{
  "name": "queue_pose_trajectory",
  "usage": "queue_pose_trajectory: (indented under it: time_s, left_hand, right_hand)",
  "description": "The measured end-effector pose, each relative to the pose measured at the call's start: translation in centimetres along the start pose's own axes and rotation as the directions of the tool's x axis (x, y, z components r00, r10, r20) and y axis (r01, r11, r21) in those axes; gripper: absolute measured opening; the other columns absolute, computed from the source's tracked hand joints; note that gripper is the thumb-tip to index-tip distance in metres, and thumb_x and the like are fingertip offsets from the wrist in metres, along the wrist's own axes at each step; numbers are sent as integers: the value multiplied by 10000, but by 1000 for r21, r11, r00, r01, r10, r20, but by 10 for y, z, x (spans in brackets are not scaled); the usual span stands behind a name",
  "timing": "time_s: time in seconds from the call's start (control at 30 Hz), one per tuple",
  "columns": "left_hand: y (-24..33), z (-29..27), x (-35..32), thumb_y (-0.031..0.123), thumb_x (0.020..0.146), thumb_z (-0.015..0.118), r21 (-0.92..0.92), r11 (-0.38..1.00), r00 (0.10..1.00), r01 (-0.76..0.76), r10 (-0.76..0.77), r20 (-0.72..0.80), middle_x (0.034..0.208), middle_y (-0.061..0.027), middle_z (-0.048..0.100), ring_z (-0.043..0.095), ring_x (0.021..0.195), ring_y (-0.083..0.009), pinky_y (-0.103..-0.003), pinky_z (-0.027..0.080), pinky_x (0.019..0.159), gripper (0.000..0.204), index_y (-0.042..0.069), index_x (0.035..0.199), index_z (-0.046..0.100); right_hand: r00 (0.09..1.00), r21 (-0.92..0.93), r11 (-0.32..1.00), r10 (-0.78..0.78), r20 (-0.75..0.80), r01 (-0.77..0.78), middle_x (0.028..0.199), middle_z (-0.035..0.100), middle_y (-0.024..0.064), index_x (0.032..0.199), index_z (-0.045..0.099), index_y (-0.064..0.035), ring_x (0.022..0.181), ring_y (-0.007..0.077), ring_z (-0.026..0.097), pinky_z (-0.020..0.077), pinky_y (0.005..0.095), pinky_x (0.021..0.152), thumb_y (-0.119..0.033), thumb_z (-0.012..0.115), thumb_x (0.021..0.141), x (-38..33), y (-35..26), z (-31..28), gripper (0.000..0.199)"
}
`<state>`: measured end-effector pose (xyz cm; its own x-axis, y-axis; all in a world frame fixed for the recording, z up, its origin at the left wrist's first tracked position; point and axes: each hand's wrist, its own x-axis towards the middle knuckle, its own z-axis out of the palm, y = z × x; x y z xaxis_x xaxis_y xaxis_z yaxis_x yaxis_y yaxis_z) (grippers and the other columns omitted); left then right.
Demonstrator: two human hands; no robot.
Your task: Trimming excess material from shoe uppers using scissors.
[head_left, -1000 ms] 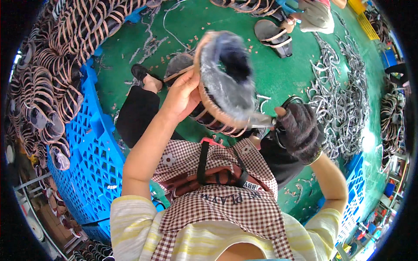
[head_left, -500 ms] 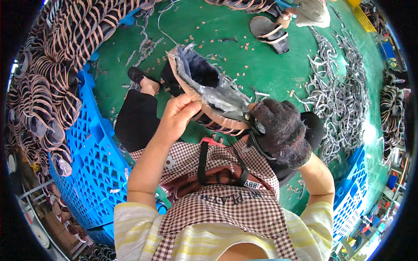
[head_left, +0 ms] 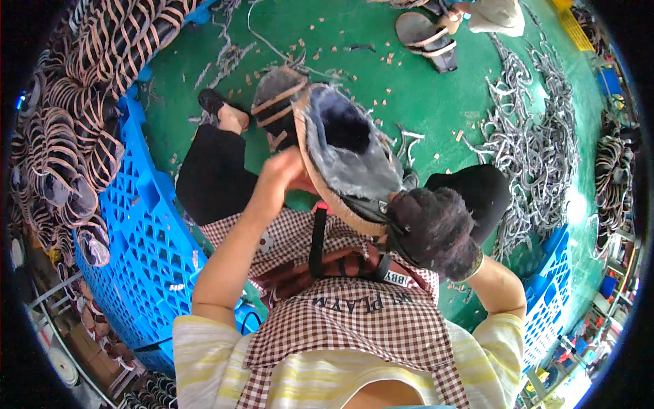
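In front of my lap I hold a shoe upper (head_left: 347, 174) with a tan edge and grey fur lining, its opening facing up. My bare left hand (head_left: 283, 174) pinches its tan left rim, the fingertips partly hidden behind it. My right hand (head_left: 436, 228), in a fuzzy dark glove, closes round scissors (head_left: 368, 206) with dark handles, largely hidden by the glove and upper. Their blade lies along the upper's near right end. Beyond my left hand, more dark uppers with tan bands (head_left: 278, 99) sit nested together by my left foot.
Nested uppers (head_left: 65, 160) are heaped at left beside a blue plastic lattice panel (head_left: 146, 245). Grey fur trimmings (head_left: 528, 129) pile on the green floor (head_left: 354, 31) at right, with small tan scraps scattered about. A banded shoe piece (head_left: 417, 31) lies near another person's pale trouser leg (head_left: 496, 17).
The upper has turned more upright and swung right, showing more of its inside. Both hands still hold on, the right slightly lower. The nested uppers behind it now show more.
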<state>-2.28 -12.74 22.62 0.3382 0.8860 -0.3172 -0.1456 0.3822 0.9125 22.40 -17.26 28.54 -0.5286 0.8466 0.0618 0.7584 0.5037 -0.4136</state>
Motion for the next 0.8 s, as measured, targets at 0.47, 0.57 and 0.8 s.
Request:
queue_pose_trajectory:
  time_s: [0.47,0.57,0.8]
  left_hand:
    - [-36,7,7,163,907,460,-475,880,1000,-7,13,9,1066,-117,583,593,955,-235,-403,483,846,264,7,1120,476]
    - [-5,10,10,134,905,451,-404,903,988,-149,156,-17,1066,-121,580,592,951,-227,-399,481,844,259,-4,1123,474]
    - [20,17,8,71,898,441,-281,931,964,-234,259,57,971,-75,574,590,879,-176,-347,496,801,204,-24,1066,506]
  right_hand:
    - [977,399,910,177,-117,-117,697,540,148,1011,563,-16,606,316,564,431,390,510,-220,681,665,-41,24,52,419]
    - [957,24,1000,-8,-289,15,685,496,80,1051,531,12,571,264,507,380,366,507,-372,747,604,-24,25,37,627]
    - [979,181,983,62,-195,-26,661,492,72,905,566,-35,566,267,501,362,362,489,-382,745,576,2,19,6,510]
